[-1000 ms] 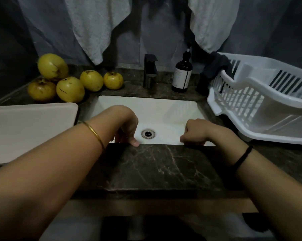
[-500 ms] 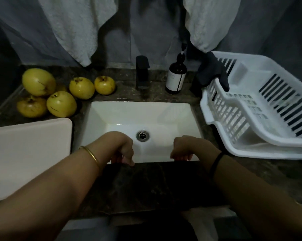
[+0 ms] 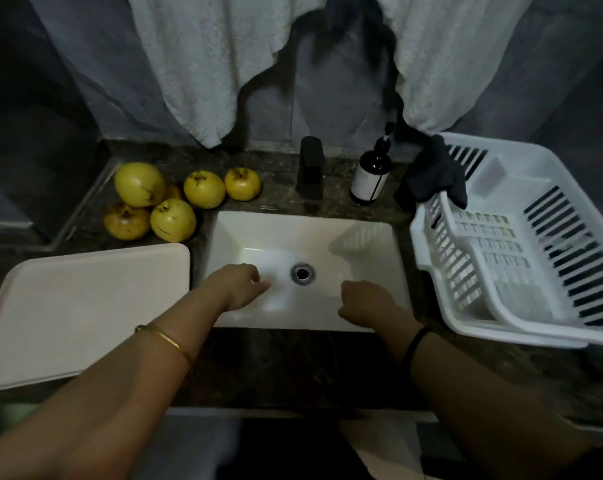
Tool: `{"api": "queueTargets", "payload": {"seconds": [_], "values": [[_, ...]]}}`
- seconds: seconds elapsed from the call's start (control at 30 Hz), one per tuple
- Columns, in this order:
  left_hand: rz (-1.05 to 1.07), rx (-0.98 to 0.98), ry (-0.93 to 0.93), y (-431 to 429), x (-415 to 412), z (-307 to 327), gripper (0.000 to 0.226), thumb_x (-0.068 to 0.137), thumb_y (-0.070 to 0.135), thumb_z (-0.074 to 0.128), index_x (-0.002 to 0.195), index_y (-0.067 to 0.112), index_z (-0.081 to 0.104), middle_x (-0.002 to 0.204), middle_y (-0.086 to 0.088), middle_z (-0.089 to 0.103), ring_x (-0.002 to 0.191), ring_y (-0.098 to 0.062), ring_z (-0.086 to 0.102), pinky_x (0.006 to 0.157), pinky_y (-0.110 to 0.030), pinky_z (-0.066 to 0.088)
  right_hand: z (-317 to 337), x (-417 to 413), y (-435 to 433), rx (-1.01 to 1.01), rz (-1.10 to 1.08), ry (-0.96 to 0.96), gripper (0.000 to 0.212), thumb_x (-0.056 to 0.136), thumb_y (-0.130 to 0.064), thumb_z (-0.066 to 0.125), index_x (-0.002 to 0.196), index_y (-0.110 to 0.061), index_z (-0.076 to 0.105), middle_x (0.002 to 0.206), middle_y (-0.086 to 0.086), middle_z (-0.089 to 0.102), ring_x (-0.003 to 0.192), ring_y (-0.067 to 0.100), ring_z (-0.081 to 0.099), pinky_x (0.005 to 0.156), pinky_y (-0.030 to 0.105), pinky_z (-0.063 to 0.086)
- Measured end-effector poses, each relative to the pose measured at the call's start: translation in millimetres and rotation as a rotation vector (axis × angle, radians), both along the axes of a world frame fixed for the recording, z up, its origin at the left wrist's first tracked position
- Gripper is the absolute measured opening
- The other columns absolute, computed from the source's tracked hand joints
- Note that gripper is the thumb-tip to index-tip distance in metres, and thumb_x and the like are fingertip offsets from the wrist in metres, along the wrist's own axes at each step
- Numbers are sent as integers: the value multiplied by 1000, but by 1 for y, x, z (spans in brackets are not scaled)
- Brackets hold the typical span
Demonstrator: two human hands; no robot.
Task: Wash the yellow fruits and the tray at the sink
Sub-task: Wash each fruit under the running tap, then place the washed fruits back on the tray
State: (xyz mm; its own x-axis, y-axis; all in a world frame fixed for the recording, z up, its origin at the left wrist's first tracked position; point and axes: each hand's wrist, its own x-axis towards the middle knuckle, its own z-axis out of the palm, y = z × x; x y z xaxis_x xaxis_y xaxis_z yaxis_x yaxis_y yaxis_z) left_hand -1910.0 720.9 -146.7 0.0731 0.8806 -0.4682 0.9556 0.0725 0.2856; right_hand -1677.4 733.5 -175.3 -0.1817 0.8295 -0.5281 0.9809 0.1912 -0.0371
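Several yellow fruits lie in a cluster on the dark counter, back left of the white sink. A pale, empty tray rests on the counter left of the sink. My left hand hovers over the sink basin with its fingers curled, holding nothing. My right hand is also over the basin near its front edge, fingers curled and empty. Neither hand touches the fruits or the tray.
A black faucet stands behind the sink with a dark soap bottle to its right. A white dish rack with a dark cloth on its rim sits on the right. Two pale towels hang on the wall.
Both hands have moved off the sink's front edge and forward over the basin. The camera has tilted to look more steeply down at the sink.
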Motion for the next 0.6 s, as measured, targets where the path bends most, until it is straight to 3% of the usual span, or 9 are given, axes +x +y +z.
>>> {"api": "queueTargets", "payload": {"seconds": [0.07, 0.13, 0.2, 0.27, 0.3, 0.37, 0.47, 0.6], "values": [[59, 140, 36, -3, -11, 5, 25, 91, 31, 56, 111, 16, 55, 116, -11, 61, 103, -28, 56, 77, -30, 42, 2, 2, -3, 67, -30, 65, 15, 89, -14, 50, 103, -11, 50, 108, 13, 56, 105, 32, 57, 76, 32, 42], [81, 180, 77, -8, -16, 10, 33, 83, 17, 56, 116, 20, 51, 122, -9, 59, 110, -29, 54, 82, -31, 41, 0, 4, -2, -61, -50, 118, 46, 86, -11, 53, 131, -13, 45, 142, 11, 42, 128, 30, 45, 95, 33, 41], [-19, 103, 142, -14, -19, 11, 65, 81, 18, 56, 142, 26, 33, 151, -6, 33, 139, -32, 28, 109, -44, 26, 0, 2, -3, -240, -17, 102, 79, 86, -14, 58, 152, -26, 17, 160, 8, 10, 143, 29, 25, 110, 34, 32], [-58, 21, 188, -18, -22, 12, 82, 85, 22, 55, 152, 33, 9, 161, -3, -3, 147, -29, -3, 115, -54, 5, 1, -2, 2, -277, 18, 80, 80, 89, -19, 58, 153, -23, 11, 160, 8, 9, 144, 26, 22, 114, 34, 28], [-48, 10, 200, -18, -25, 11, 80, 87, 24, 54, 152, 32, 7, 160, -4, -9, 147, -28, -8, 115, -54, 2, 2, -6, 5, -286, 37, 71, 73, 92, -20, 56, 153, -19, 15, 159, 8, 15, 143, 24, 24, 113, 32, 27], [-21, 9, 219, -16, -34, 10, 69, 91, 26, 51, 151, 28, 18, 161, -5, -6, 147, -25, -8, 115, -54, 3, 6, -19, 13, -287, 84, 66, 60, 96, -21, 50, 150, -16, 25, 156, 7, 24, 140, 23, 29, 109, 29, 28], [52, -51, 187, -16, -47, 4, 56, 92, 27, 47, 146, 23, 33, 157, -8, 16, 146, -24, 7, 115, -51, 9, 11, -48, 23, -291, 135, 111, 48, 97, -23, 47, 144, -15, 38, 151, 7, 33, 135, 25, 36, 106, 30, 32], [140, -138, 163, -22, -74, -7, 53, 95, 26, 42, 146, 17, 32, 154, -7, 24, 141, -24, 21, 114, -47, 17, 10, -100, 32, -304, 187, 216, 43, 98, -23, 48, 138, -9, 48, 149, 9, 37, 134, 26, 38, 109, 32, 32]]}}
